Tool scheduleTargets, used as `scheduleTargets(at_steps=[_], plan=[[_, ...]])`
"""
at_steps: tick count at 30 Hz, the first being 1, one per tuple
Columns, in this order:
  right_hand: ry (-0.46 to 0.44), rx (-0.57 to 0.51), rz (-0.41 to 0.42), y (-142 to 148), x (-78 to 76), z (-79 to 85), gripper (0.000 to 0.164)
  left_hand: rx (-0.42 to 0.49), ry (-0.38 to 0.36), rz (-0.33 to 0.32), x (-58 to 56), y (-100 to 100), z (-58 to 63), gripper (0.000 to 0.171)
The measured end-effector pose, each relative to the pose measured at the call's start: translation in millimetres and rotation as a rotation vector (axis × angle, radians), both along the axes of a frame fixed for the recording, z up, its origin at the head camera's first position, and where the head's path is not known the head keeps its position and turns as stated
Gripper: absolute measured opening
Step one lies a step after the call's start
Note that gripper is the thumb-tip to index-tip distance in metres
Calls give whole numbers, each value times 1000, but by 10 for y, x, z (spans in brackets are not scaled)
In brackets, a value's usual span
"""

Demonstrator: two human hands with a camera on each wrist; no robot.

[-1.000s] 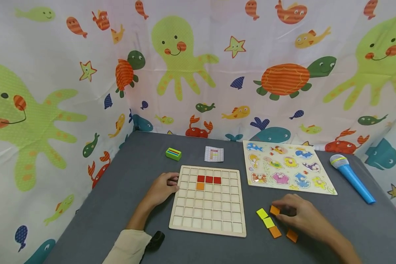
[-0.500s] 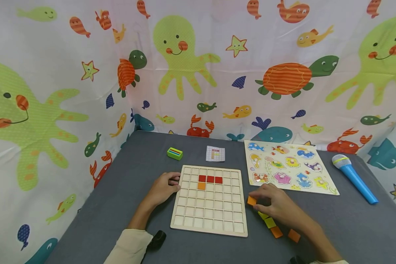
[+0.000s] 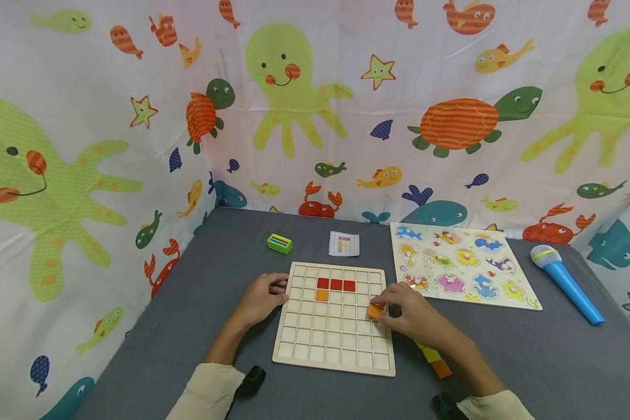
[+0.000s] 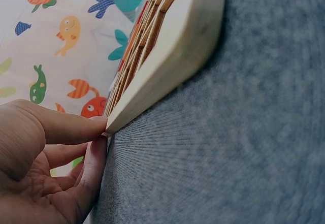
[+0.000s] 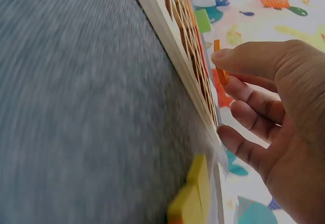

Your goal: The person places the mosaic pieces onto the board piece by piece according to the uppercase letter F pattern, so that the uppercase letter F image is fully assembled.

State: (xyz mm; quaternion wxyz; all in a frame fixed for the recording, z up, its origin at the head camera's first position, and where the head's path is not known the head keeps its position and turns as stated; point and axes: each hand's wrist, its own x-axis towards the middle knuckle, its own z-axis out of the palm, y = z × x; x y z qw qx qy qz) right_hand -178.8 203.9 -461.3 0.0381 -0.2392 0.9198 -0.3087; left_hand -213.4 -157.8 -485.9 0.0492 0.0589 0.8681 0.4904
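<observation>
A wooden grid board lies on the grey table; three red tiles form a row in it, an orange tile below the leftmost. At its left edge my left hand holds the rim between thumb and fingers, shown close up in the left wrist view. My right hand pinches an orange square tile by thumb and fingertips, raised over the board's right side. Under that hand lie yellow tiles, partly hidden, and a loose orange tile.
Behind the board are a small green block with coloured stripes and a printed pattern card. A sea-animal puzzle board lies at the back right, beside a blue toy microphone. A sea-print curtain encloses the table's back.
My right hand has carried the orange tile left from beside the yellow tiles to over the board's right side. My left hand stays at the board's left edge.
</observation>
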Motion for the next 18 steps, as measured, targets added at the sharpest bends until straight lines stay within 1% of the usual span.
scheduleTargets(at_steps=[2,9,13,18], plan=[[1,-4,15,-62,-19,3,28,3,-1,-1,0,-3,2,48],[-24,-17,26,-265,-85,23,28,3,-8,-4,-4,-12,3,48],[-8,-4,53,-370,-135,18,28,5,-10,-4,-2,-14,5,48],[7,29,68,-507,-181,19,29,11,-11,-6,-2,-17,4,47]])
